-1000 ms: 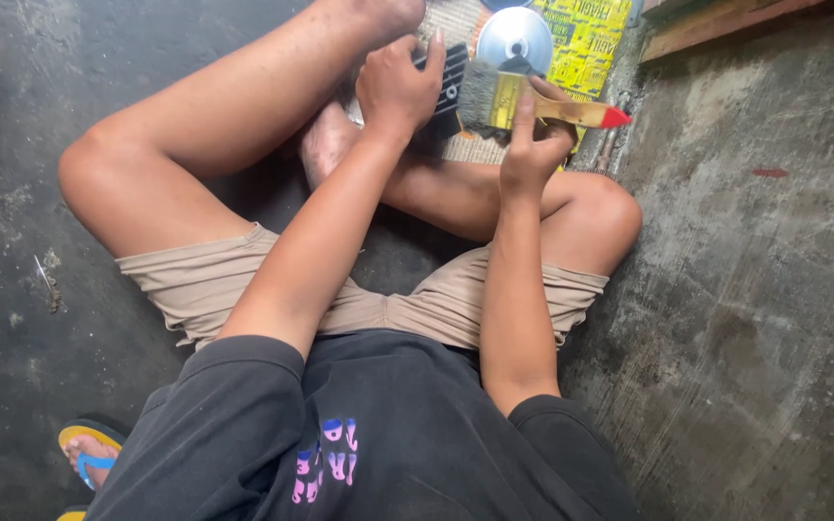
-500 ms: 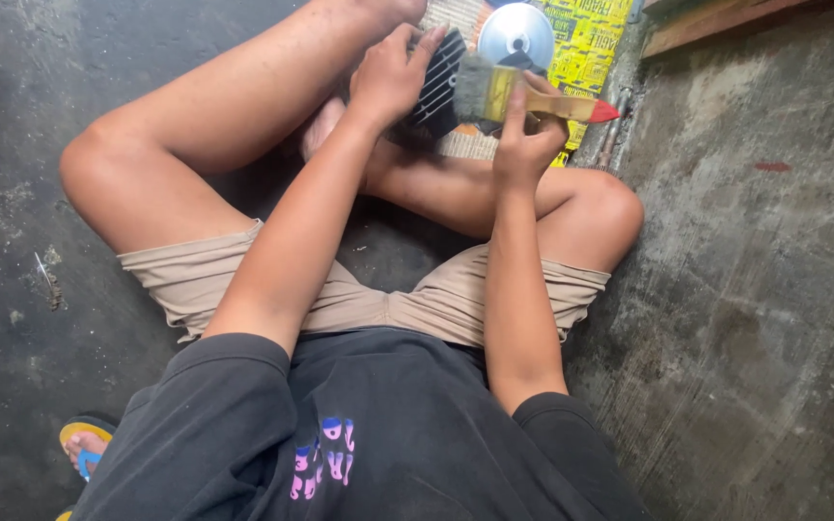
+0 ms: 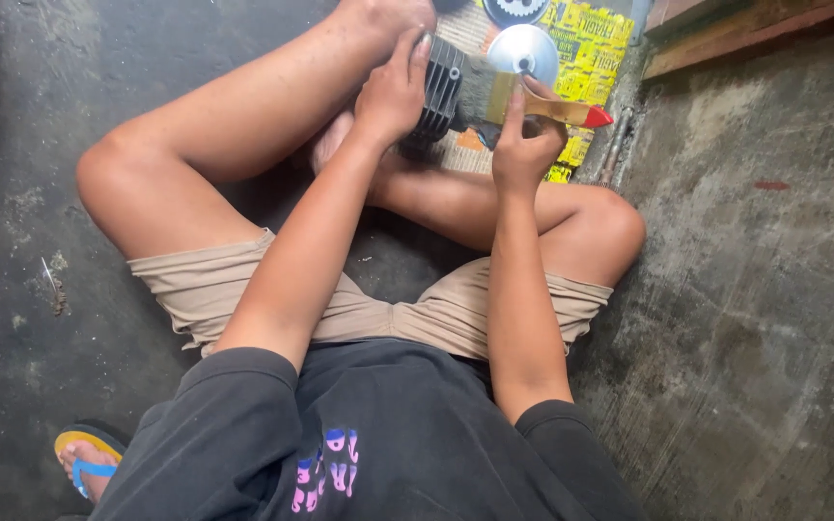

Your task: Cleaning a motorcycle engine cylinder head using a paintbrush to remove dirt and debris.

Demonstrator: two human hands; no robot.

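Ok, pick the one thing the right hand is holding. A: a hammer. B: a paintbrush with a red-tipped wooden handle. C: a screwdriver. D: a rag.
B: the right hand grips a paintbrush with a red-tipped wooden handle, its bristles laid against the dark finned metal part that the left hand steadies.

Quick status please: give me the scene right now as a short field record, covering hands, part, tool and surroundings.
Left hand: left hand grips the finned black engine part, steadying it
Right hand: right hand holds the paintbrush, bristles against the part
Brush: wooden handle, red tip, pointing right
Behind: shiny metal disc on yellow printed paper
Posture: seated on concrete floor, legs folded
Lower left: a foot in a blue and yellow sandal
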